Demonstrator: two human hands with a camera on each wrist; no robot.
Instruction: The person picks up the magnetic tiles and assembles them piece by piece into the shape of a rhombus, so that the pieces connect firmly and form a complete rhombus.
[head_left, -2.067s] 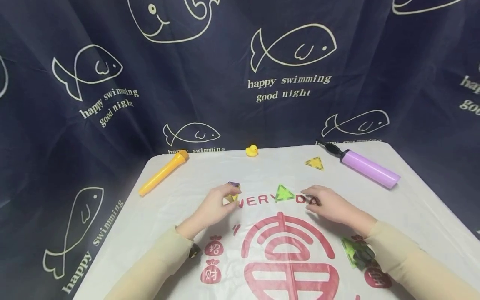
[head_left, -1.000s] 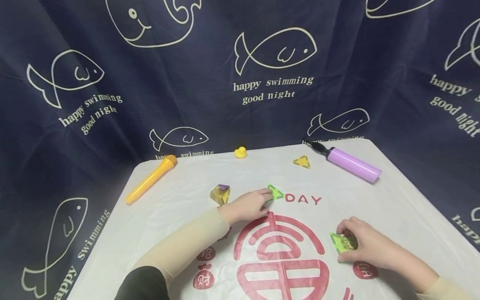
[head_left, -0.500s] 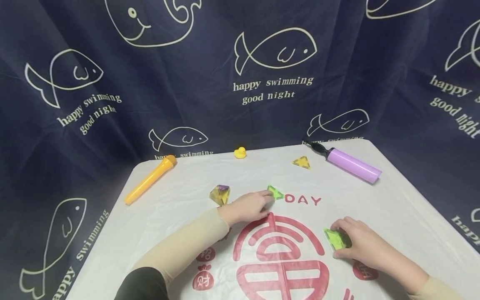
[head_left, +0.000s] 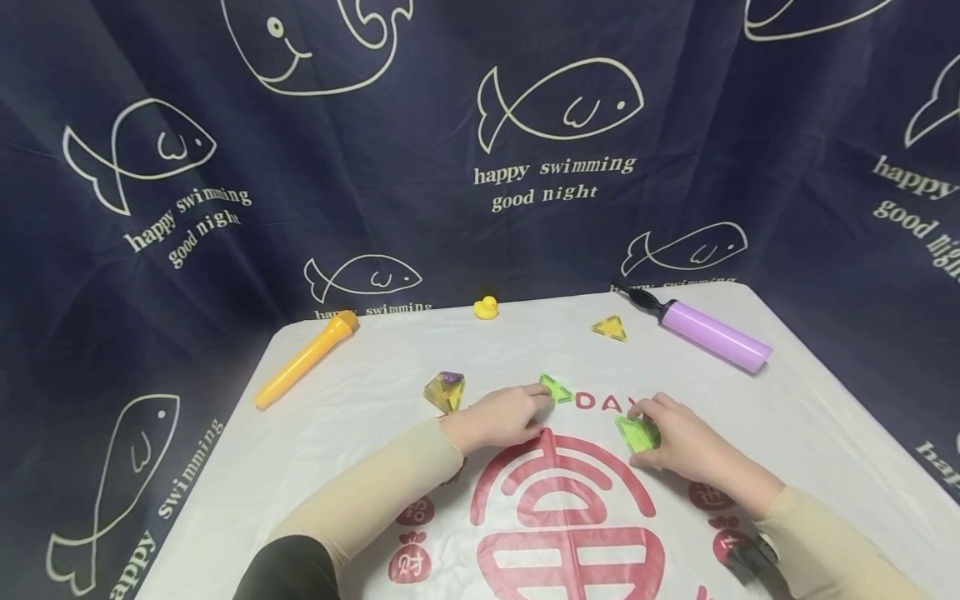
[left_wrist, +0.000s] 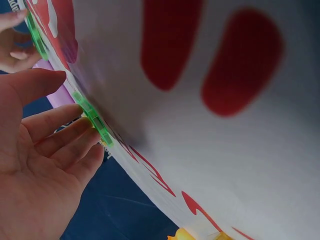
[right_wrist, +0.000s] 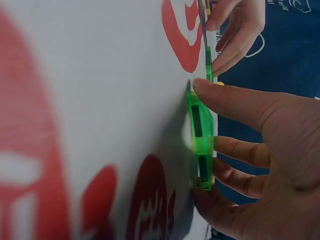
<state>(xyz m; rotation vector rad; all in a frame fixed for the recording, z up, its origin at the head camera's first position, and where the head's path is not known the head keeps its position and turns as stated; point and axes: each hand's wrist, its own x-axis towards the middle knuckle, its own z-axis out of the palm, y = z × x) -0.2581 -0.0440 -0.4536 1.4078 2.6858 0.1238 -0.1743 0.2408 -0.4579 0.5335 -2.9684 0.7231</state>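
Observation:
In the head view my left hand (head_left: 504,417) lies low over the table with its fingertips on a flat green triangular magnetic tile (head_left: 557,388). The left wrist view shows those fingers nearly straight against the tile's edge (left_wrist: 93,118), the thumb standing apart. My right hand (head_left: 686,435) holds another green tile (head_left: 636,434) between thumb and fingers, close over the table to the right of the first. In the right wrist view this green tile (right_wrist: 201,145) is seen edge-on, thumb at one end and fingers at the other. A yellow-and-purple tile piece (head_left: 446,392) stands just beyond my left wrist.
A yellow triangular tile (head_left: 609,327) lies farther back. Along the far side are an orange toy microphone (head_left: 307,360), a yellow rubber duck (head_left: 486,307) and a purple hand pump (head_left: 716,335). A white cloth with red print (head_left: 360,467) covers the table; a dark curtain hangs behind.
My left hand has gone from the yellow-and-purple piece to the green triangle and stayed there. My right hand has picked up the other green tile at the right and carried it leftward and farther away.

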